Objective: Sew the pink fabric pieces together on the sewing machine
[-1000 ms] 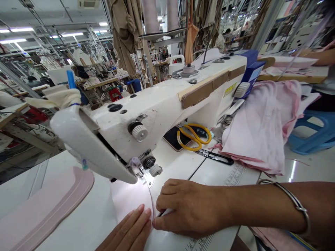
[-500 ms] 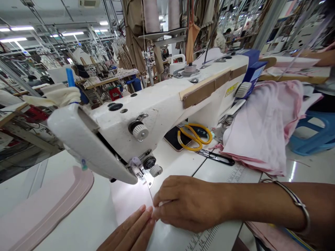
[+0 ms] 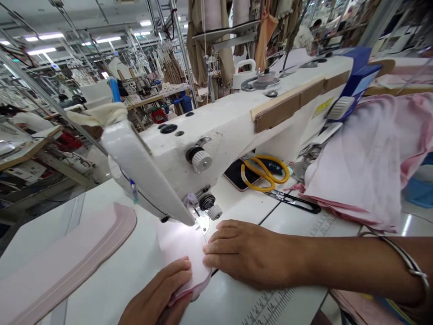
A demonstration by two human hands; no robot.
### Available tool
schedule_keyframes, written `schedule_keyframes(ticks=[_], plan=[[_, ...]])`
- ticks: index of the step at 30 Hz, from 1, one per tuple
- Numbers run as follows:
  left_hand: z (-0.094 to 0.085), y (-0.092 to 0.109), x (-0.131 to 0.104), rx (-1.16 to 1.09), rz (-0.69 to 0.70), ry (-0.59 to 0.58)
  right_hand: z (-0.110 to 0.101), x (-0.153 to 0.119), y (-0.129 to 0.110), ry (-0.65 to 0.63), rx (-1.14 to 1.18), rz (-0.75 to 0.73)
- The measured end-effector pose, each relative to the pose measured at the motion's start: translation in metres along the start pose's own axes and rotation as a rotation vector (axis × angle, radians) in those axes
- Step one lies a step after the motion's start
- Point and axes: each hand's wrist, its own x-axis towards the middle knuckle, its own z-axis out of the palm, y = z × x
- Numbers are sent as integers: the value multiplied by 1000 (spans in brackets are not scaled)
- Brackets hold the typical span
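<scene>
A small piece of pale pink fabric (image 3: 182, 246), seemingly in layers, lies under the lit needle area of a white sewing machine (image 3: 230, 117). At its lower left corner my left hand (image 3: 158, 289) is closed, fingers on top and thumb underneath, lifting the near edge so a darker pink underside shows. My right hand (image 3: 243, 253) lies palm down on the machine bed, its fingers stretched out with the tips touching the fabric's right edge. The right thumb is hidden. The presser foot (image 3: 196, 219) is partly hidden behind the machine head.
A curved pink stitched piece (image 3: 84, 253) lies at left. Yellow-handled scissors (image 3: 267, 174), a phone (image 3: 240, 174) and black thread snips (image 3: 297, 201) rest beneath the machine arm. Pink fabric pieces (image 3: 361, 167) are piled at right. Ruler markings (image 3: 270, 307) run along the bed.
My left hand has gone from lying flat on the fabric to gripping its near edge and lifting it. My right fingers have straightened out along the right edge. The camera view has shifted left.
</scene>
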Motion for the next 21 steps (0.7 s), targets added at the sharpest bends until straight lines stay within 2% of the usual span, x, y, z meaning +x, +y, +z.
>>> schedule_keyframes(ticks=[7,11,14,18,21], plan=[[-6,3,-1,-86,-44,-60,2,-1,-2,13,21,22],[-11,-4,-5,-54,138,-113,4,-2,-1,44,12,6],[-17,-7,-4,49,260,-161,5,-2,0,30,14,-8],[-19,-8,-5,189,351,-193,4,-2,1,15,0,-8],[-15,-9,-12,224,353,-175,2,-2,1,5,-6,-7]])
